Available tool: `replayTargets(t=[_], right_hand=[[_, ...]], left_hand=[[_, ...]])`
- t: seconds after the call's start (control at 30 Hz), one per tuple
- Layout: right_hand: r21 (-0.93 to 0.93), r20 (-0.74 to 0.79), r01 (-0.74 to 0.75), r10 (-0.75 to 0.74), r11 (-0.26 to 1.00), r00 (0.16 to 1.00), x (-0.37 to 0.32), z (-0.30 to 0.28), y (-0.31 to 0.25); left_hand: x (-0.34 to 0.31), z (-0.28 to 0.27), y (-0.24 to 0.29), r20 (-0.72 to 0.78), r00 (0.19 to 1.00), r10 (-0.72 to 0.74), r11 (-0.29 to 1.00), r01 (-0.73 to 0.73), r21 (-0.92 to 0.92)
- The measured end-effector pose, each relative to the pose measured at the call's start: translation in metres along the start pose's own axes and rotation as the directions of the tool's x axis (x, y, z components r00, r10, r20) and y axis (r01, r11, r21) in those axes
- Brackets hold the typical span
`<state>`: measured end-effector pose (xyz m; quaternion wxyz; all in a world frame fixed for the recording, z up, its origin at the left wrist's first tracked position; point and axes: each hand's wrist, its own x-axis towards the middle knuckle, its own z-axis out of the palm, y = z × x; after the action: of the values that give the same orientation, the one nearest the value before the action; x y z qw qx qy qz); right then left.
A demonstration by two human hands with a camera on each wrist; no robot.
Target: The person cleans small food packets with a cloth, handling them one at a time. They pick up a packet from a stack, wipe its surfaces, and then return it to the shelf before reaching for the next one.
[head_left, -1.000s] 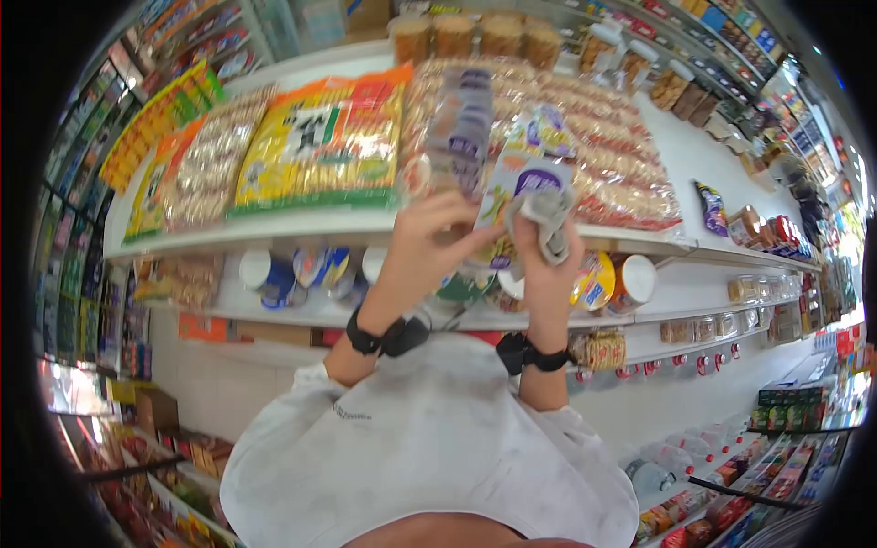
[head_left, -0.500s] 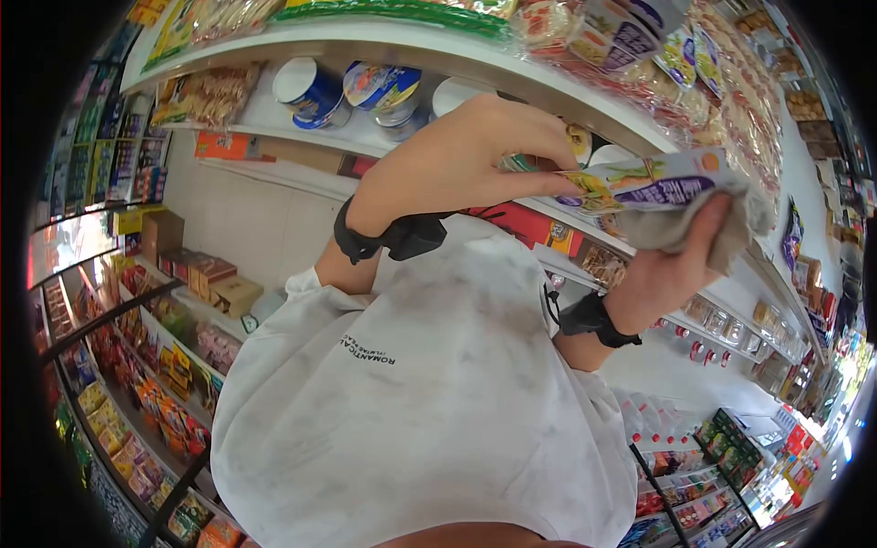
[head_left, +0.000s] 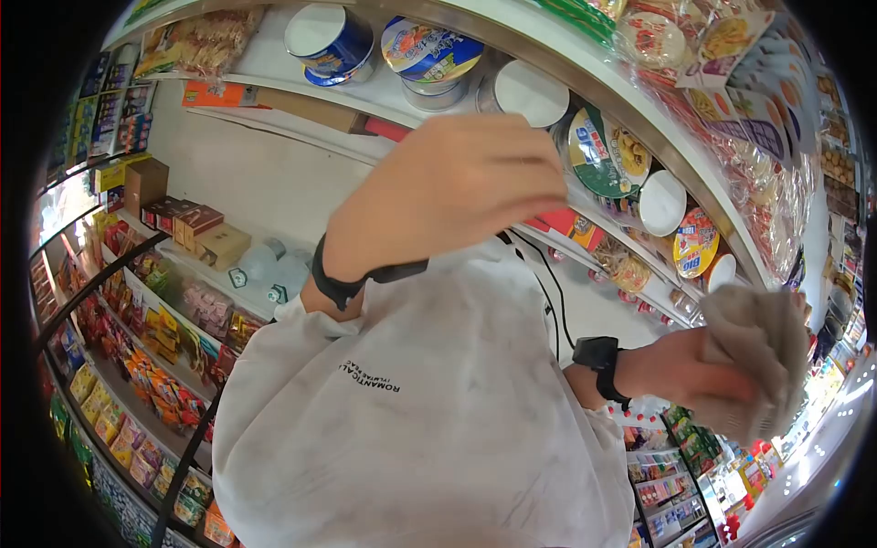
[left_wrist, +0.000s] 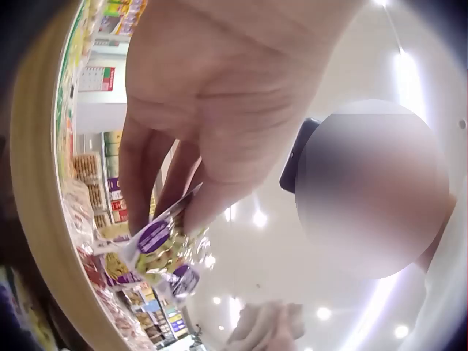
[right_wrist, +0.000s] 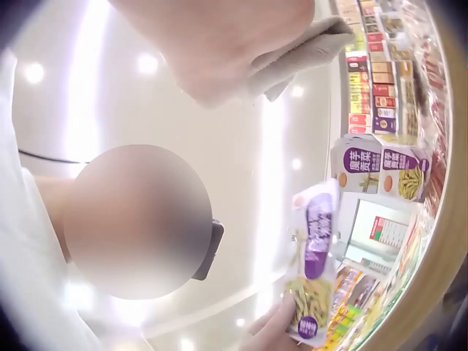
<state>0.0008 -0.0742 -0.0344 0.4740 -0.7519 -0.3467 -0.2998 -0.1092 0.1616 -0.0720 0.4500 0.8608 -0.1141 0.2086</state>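
Observation:
My left hand (head_left: 448, 192) pinches a flat snack packet (right_wrist: 316, 256), white and purple with a picture of greenish vegetable strips, by its lower end. In the left wrist view the packet (left_wrist: 167, 247) sticks out beyond the thumb and fingertips; the back of the hand hides it from the head camera. Off to the right, my right hand (head_left: 699, 370) grips a crumpled grey cloth (head_left: 763, 352), apart from the packet. Similar packets (right_wrist: 358, 167) stand in a row on the upper shelf, over clear-wrapped goods.
The upper shelf's edge (head_left: 630, 82) runs diagonally above my hands. Below it stand instant noodle tubs, among them a blue one (head_left: 329, 41), a green-lidded one (head_left: 598, 151) and a yellow-lidded one (head_left: 696, 242). At the left are racks of bagged snacks (head_left: 164, 338).
My right hand has swung away to the right with the cloth, off the packet it was touching. My left hand keeps the packet. The head view has turned and lowered from the upper shelf.

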Motion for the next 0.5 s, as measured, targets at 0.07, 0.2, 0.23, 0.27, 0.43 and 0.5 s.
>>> replayTargets(t=[0.07,0.2,0.23,0.27,0.43,0.5], right_hand=[[0.008,0.461,0.119,-0.109,0.993,0.88,0.001,0.015,-0.014],[-0.043,0.703,-0.142,0.131,0.989,0.7,-0.022,0.057,-0.038],[-0.076,0.75,-0.279,0.239,0.957,0.617,-0.024,0.058,-0.039],[-0.121,0.787,-0.408,0.338,0.905,0.516,-0.026,0.059,-0.04],[-0.107,0.743,-0.179,0.199,0.978,0.64,-0.043,0.066,-0.055],[-0.15,0.729,-0.178,0.231,0.972,0.645,-0.039,0.067,-0.062]], left_hand=[[-0.003,0.004,-0.002,-0.002,1.0,0.02,0.994,-0.02,-0.11],[-0.014,0.006,-0.007,-0.153,0.988,-0.021,0.993,0.002,-0.121],[-0.016,0.003,-0.009,-0.182,0.98,-0.08,0.983,0.047,-0.179],[-0.021,-0.001,-0.01,-0.206,0.968,-0.14,0.967,0.089,-0.24],[-0.034,-0.025,-0.009,-0.212,0.944,-0.254,0.918,0.166,-0.36],[-0.038,-0.034,-0.011,-0.172,0.947,-0.27,0.901,0.185,-0.392]])
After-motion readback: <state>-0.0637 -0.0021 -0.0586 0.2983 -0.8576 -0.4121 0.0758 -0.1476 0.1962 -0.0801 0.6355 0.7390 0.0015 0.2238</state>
